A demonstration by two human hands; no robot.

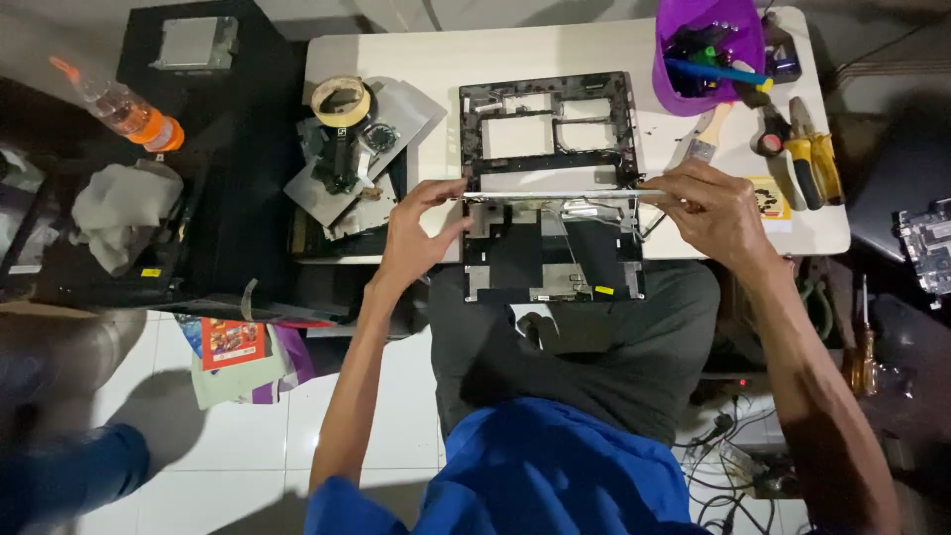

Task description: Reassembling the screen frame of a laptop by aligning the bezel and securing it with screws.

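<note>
head view shows a pale low table [555, 45] with a stripped laptop shell on it. the black laptop base [550, 124] lies flat in the middle of the table, its bays open and bare. the laptop lid [553, 248] stands at the near edge of the table, hinged upward so its thin top edge faces the camera, and its lower part hangs over the person's grey trousers [594, 347]. the left hand [416, 233] pinches the left corner of that top edge, thumb and fingers closed on it. the right hand [713, 213] grips the right corner, fingers curled and pressed on the edge. to the left on the table sits a black tray [342, 213] with loose parts and a roll of tape [342, 99]. at the far right corner stands a purple cup [708, 54] full of tools, with a small brush [705, 139] and yellow-handled pliers [817, 159] beside it. a plastic bottle [124, 104] lies well apart at far left.
</note>
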